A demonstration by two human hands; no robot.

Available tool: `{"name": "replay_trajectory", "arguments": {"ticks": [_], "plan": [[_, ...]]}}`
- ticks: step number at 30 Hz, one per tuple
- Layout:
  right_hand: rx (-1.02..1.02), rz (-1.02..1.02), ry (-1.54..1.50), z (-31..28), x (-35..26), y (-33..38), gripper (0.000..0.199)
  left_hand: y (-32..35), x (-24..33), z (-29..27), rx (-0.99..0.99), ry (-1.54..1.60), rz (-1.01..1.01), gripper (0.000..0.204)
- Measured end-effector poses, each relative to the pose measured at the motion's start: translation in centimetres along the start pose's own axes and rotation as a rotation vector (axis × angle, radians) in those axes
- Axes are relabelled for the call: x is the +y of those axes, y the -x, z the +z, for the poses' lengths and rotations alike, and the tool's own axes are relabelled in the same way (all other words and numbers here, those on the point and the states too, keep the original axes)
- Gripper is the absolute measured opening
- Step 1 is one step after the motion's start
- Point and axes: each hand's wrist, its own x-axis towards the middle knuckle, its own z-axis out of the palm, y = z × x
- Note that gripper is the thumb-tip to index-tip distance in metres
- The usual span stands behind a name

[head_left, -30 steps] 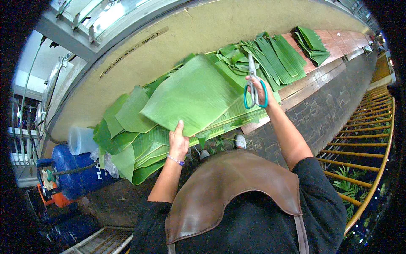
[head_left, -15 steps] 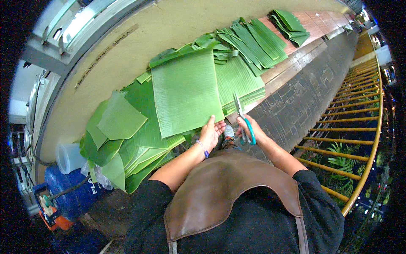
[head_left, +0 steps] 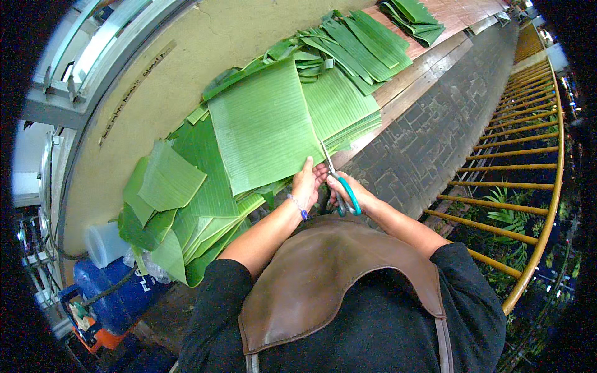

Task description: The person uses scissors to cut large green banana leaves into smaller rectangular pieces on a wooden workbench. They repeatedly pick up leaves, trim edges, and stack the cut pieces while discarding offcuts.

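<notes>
A large squared piece of banana leaf [head_left: 261,124] lies across the piles, its near right corner pinched by my left hand [head_left: 306,186], thumb on top and fingers beneath. My right hand [head_left: 348,194] grips teal-handled scissors [head_left: 352,198], whose blades point up and away at the leaf's right edge, close to my left fingertips. Right of this sheet, a neat stack of cut banana leaves [head_left: 342,109] lies partly under it. On the left spreads a looser pile of larger leaves [head_left: 202,168], topped by a smaller cut piece [head_left: 171,177].
Beyond lie narrow leaf strips [head_left: 367,46] and a folded leaf bundle [head_left: 413,18] on a reddish ledge [head_left: 454,12]. A blue water jug [head_left: 112,292] and translucent tub [head_left: 106,244] stand at left. Yellow railing [head_left: 510,183] borders the paved walkway [head_left: 429,118] at right.
The scissors in my right hand have moved left, bringing their blades against the leaf's right edge. My left hand keeps its hold on the corner. The whole view has shifted slightly.
</notes>
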Motion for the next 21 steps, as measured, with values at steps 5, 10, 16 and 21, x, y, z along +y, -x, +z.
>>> {"name": "replay_trajectory", "arguments": {"ticks": [5,10,16,21], "plan": [[0.012,-0.056,-0.007,0.11,0.00,-0.05,0.046,-0.18,0.01,0.00,-0.006,-0.024,0.011,0.039],[0.036,-0.027,0.005,0.27,0.01,-0.11,0.051,-0.40,-0.15,0.01,-0.019,-0.019,0.039,0.040],[0.004,-0.010,-0.015,0.17,-0.23,-0.25,0.044,-0.43,-0.09,0.18,-0.002,-0.050,0.035,0.038],[0.074,0.002,-0.012,0.56,0.12,-0.70,0.047,-0.60,-0.14,0.06,-0.033,-0.059,0.042,0.035]]}}
